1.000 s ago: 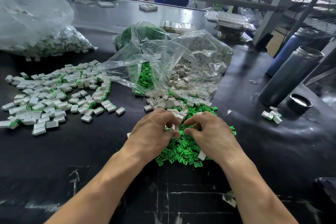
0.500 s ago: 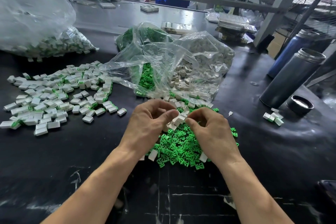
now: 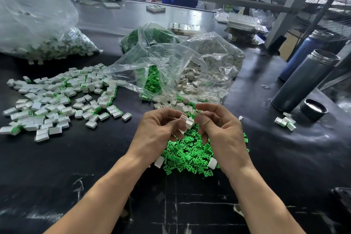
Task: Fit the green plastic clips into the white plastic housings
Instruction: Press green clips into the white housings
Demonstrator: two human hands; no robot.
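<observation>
- Left hand (image 3: 161,131): raised above the table (image 3: 76,167), fingers curled round white housings (image 3: 188,122) held at its fingertips.
- Right hand (image 3: 220,131): fingers curled, thumb and forefinger pinching a small piece against those housings; whether it is a green clip cannot be told.
- Loose green clips (image 3: 190,156): a pile on the table directly beneath both hands, with a few stray white housings at its edges.
- Supply: an open clear bag (image 3: 171,66) behind the hands spills more clips and unfitted housings.
- Finished work: a broad spread of assembled pieces (image 3: 57,100), white with green showing, lies to the left; a second bag (image 3: 47,43) far left holds more.
- A small cluster (image 3: 285,122) sits at the right, near two flasks (image 3: 303,81).
- Judgement: a good share is done, yet the clip pile and bag stock suggest much fitting remains.
</observation>
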